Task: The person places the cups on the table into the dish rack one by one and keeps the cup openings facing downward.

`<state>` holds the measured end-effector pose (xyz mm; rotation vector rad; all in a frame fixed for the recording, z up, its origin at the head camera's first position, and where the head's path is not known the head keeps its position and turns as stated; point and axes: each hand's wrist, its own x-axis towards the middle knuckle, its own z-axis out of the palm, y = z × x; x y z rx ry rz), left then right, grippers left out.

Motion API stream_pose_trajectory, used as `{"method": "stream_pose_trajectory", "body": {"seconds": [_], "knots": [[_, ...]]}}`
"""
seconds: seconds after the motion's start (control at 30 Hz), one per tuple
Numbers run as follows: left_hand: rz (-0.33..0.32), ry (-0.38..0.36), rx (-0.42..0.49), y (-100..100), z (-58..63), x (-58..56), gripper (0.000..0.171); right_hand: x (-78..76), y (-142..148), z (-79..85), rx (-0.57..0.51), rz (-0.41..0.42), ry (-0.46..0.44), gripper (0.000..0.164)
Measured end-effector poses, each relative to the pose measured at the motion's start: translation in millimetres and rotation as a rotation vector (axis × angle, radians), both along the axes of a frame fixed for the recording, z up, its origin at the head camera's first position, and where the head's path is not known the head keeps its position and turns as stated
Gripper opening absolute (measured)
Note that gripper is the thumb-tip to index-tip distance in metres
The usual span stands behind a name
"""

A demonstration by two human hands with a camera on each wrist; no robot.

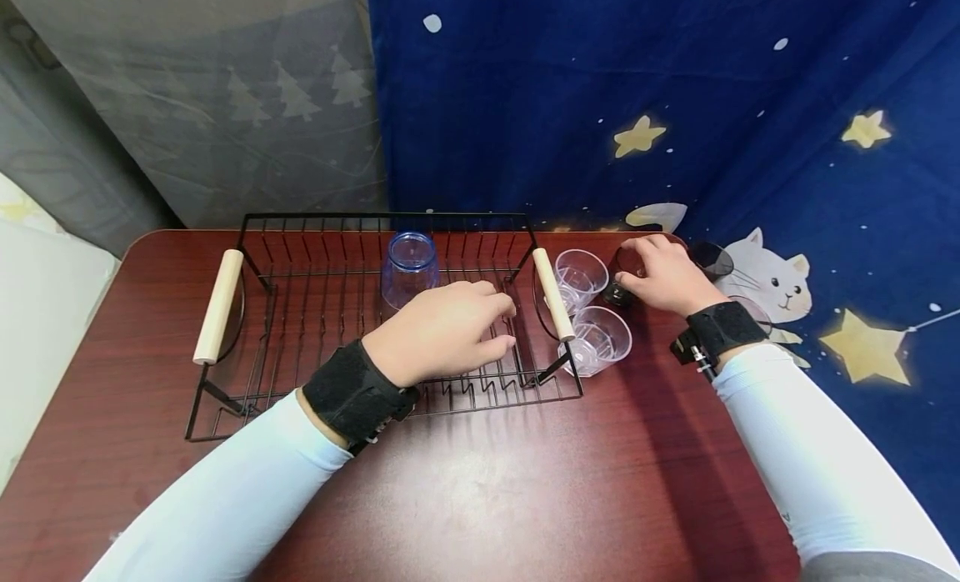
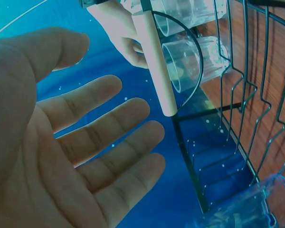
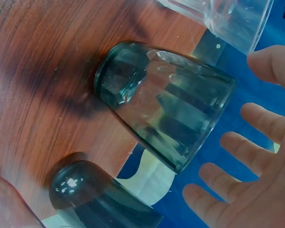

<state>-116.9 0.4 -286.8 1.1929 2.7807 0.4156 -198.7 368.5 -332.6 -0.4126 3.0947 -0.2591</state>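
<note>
Left hand: [image 1: 442, 328] hanging above the right half of the rack, released, holding nothing; in the left wrist view the thumb is standing well apart and the 4 fingers are reaching out, slightly bent.
Right hand: [image 1: 667, 278] hovering at the rim of the dark glass, [image 3: 166, 104] loosely open, grasping nothing; the right wrist view is showing a gap between the fingertips and the rim.
Dark glass: standing upright on the table, [image 1: 465, 499] to the right of the 2 clear glasses. [image 1: 596, 340]
Clear glasses: standing just beside the rack's right handle, [image 1: 553, 294] 1 nearer the person than the other.
Second dark glass: [image 3: 102, 194] standing near the first, between it and a pink glass, [image 3: 7, 204] which is showing only in part.
Rack: [image 1: 337, 216] resting on the table, its wire frame carrying 2 pale handles.
Blue glass: [image 1: 410, 269] sitting upside down inside the rack, beyond the left hand.
</note>
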Motion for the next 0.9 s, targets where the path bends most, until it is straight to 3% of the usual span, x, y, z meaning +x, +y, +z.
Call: {"method": "stream_pose_trajectory", "body": {"seconds": [0.27, 0.5, 0.9], "knots": [[-0.006, 0.003, 0.009, 3, -1.4, 1.6, 0.029, -8.3, 5, -7.2, 0.007, -0.016, -0.065, 0.064], [0.000, -0.026, 0.002, 1, -2.0, 1.7, 0.033, -12.7, 3, -10.3, 0.008, -0.048, -0.144, 0.079], [0.015, -0.060, 0.008, -5, -2.2, -0.3, 0.036, -16.3, 6, -14.0, 0.021, -0.107, -0.182, 0.078]]}}
